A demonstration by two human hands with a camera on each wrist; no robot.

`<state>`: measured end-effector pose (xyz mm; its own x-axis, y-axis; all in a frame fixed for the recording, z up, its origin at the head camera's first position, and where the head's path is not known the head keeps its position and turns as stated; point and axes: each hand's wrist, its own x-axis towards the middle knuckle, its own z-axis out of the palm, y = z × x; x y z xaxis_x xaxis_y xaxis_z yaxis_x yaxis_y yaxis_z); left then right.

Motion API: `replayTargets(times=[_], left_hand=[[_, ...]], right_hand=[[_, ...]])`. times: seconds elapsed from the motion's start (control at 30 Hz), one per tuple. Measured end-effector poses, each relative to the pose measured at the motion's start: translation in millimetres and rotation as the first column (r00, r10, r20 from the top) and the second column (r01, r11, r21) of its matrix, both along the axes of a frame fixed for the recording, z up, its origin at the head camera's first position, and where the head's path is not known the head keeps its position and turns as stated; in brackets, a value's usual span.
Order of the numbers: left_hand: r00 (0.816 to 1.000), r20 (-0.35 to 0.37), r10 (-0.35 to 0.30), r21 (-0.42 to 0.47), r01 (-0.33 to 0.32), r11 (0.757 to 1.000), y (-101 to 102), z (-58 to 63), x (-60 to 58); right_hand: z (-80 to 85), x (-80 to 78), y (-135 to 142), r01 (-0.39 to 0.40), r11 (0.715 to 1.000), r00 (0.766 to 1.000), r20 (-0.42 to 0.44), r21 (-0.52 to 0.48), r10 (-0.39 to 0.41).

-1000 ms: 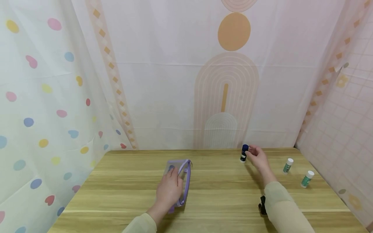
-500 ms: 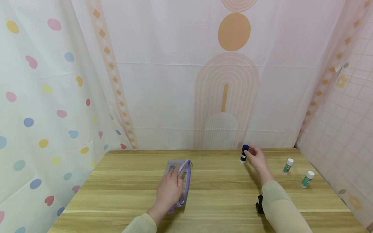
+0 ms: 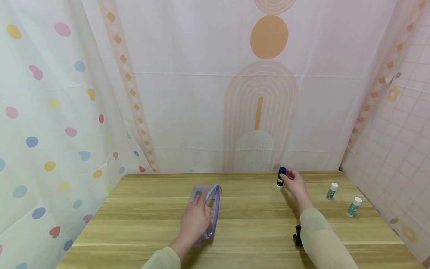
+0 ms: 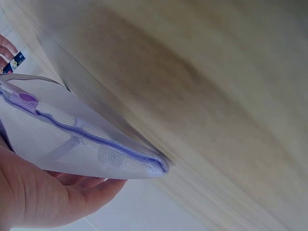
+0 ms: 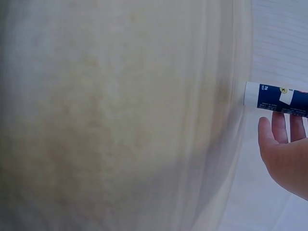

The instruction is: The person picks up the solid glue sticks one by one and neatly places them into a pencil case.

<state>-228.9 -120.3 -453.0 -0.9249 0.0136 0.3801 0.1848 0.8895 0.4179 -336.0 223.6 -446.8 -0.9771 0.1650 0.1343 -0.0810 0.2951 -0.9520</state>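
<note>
A mesh pencil case (image 3: 216, 215) with lilac trim stands on the table, its mouth facing right. My left hand (image 3: 196, 218) holds its left side; the left wrist view shows the thumb and fingers against the outer mesh of the pencil case (image 4: 67, 130). Something blue shows through the mesh by the fingertips. At the table's back, a navy glue stick (image 3: 280, 182) stands upright on its white end. My right hand (image 3: 295, 183) pinches it near the cap from the right side. In the right wrist view fingertips meet the glue stick (image 5: 276, 97) along one side.
Two green-and-white glue sticks stand at the right, one farther back (image 3: 332, 191) and one nearer (image 3: 354, 207). A black piece (image 3: 297, 235) shows beside the right sleeve. Patterned curtains (image 3: 188, 112) hang behind the wooden table (image 3: 144, 209) and on both sides.
My right thumb has come a little further across the navy glue stick, and the right forearm has shifted slightly left. The left hand and pencil case stay in place.
</note>
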Motion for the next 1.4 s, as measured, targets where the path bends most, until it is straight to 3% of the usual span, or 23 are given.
replayTargets(times=[0.43, 1.03, 1.4], left_hand=[[1.000, -0.005, -0.002, 0.005, 0.002, 1.000, 0, -0.4, -0.4], [1.000, 0.012, 0.000, 0.009, 0.000, 1.000, 0, -0.5, -0.4], [1.000, 0.013, 0.001, 0.014, -0.001, 1.000, 1, 0.0, -0.1]], right_hand=[[-2.7, 1.6, -4, 0.025, 0.999, 1.000, -0.015, 0.024, -0.024], [2.9, 4.0, -17, -0.020, 0.977, 0.999, 0.045, -0.211, 0.030], [4.2, 4.5, -31, -0.072, 0.959, 0.992, 0.081, -0.274, 0.097]])
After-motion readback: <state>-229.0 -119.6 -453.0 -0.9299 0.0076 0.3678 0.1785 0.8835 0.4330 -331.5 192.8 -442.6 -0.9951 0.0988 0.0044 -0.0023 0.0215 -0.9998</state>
